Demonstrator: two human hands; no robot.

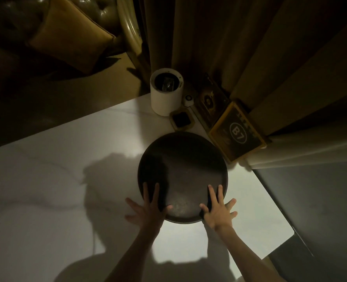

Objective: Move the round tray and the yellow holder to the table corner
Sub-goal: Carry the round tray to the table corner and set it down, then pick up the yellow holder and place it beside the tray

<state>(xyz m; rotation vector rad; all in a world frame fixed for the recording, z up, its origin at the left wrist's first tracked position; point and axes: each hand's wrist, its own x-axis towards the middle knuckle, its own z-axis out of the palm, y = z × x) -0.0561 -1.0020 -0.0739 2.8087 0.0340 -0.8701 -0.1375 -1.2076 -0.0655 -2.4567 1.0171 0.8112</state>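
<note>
A dark round tray (186, 165) lies flat on the white table (66, 159), close to the far right corner. My left hand (148, 208) rests on the tray's near-left rim with its fingers spread. On the near-right rim my right hand (217, 210) lies the same way, fingers apart. A yellow-framed holder (237, 133) marked "B7" stands tilted just beyond the tray's right side, against the curtain. Whether the tray touches the holder I cannot tell.
A white cylindrical bin (165, 94) stands at the far corner. Beside it are a small gold-rimmed dark dish (181, 120), a small white round item (188, 99) and a dark menu stand (208, 102). Curtains (219, 37) hang behind; the table's right edge (270, 192) runs near.
</note>
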